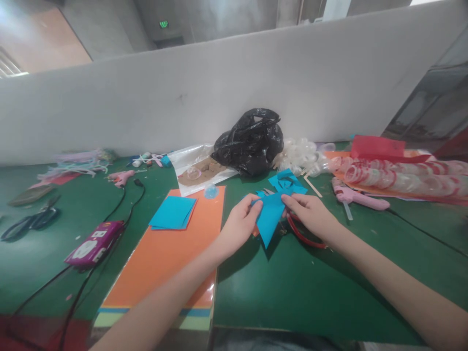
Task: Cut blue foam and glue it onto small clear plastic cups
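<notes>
A folded piece of blue paper (269, 217), its point hanging down, is held in the air between my hands. My left hand (244, 219) pinches its upper left corner. At the upper right corner, my right hand (309, 212) pinches it between thumb and fingers. Red-handled scissors (305, 236) lie on the table under my right hand, partly hidden. Just behind the hands are blue paper scraps (288, 181). To the left, square blue sheets (173, 213) lie stacked on orange paper (164, 265).
A black plastic bag (250, 141) stands by the white partition (146, 102). Pink glue guns (360, 197) lie on both sides. Rows of clear plastic cups (405, 178) are at right. A purple box (95, 243) with cords and dark scissors (31, 222) are at left.
</notes>
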{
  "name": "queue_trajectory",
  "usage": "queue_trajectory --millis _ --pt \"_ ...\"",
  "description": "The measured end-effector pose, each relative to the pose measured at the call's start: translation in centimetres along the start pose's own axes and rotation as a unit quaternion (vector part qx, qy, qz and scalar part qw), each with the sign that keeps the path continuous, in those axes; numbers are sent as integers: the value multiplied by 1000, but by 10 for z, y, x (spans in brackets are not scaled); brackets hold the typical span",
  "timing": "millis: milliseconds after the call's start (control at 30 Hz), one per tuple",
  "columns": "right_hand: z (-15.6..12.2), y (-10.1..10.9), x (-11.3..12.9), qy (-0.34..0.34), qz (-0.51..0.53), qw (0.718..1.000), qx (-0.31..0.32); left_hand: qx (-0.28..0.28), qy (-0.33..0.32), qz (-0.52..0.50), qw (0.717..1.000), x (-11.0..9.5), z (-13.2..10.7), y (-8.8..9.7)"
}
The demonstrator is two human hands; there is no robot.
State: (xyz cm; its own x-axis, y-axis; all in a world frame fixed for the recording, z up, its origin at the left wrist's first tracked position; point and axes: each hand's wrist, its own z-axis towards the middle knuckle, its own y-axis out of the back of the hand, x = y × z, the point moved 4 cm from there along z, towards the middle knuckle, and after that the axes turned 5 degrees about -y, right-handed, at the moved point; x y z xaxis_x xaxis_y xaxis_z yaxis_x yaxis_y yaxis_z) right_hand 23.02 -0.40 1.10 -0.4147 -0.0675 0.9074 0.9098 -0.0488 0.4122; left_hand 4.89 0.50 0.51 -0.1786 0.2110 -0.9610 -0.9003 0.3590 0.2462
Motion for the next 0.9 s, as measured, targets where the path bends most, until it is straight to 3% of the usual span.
queue_trajectory --millis 167,367,467,567,700,900 --pt "-1 -1 1 -15 11 1000 -21 21 -12 -1 1000 -1 1 1" --pt "-1 -2 0 -32 28 999 -25 89 -7 44 995 -3 -2 1" --pt "-1 -2 -1 -23 20 999 -13 69 -23 63 995 -9 0 7" --pt "-3 -4 -1 -11 11 1000 23 43 -38 60 997 -13 3 11" --pt "-10 -14 1 0 -9 994 105 65 -14 38 997 -12 7 7" --pt "-21 -25 10 12 -55 984 170 72 -51 63 994 -16 6 1"
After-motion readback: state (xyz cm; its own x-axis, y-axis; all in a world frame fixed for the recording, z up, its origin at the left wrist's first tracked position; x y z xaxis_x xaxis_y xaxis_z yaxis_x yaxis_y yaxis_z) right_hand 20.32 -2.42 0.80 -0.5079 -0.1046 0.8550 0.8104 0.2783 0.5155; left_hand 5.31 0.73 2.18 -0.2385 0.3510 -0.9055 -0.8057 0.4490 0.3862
